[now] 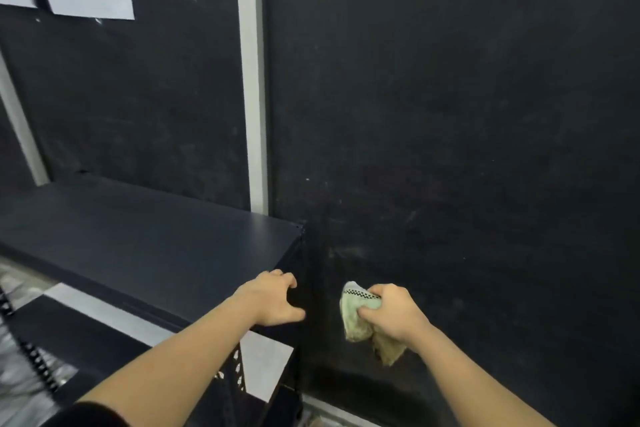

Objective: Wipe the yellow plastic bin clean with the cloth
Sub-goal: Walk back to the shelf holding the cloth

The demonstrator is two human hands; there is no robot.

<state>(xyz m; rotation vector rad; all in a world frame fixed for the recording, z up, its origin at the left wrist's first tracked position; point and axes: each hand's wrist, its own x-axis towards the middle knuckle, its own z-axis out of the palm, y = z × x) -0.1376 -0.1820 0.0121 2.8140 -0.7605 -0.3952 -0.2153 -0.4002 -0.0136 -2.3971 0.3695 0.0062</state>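
Notably, no yellow plastic bin shows anywhere in frame; the right hand (391,314), lower centre, grips the bunched cloth (360,321); the left hand (273,300) rests spread on the dark shelf (138,246); the loosely hanging cloth could snag the shelf corner.

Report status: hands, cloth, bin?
Right hand closed on the cloth, held in front of the dark wall panel. Left hand open, resting on the dark shelf corner. No yellow bin in view.
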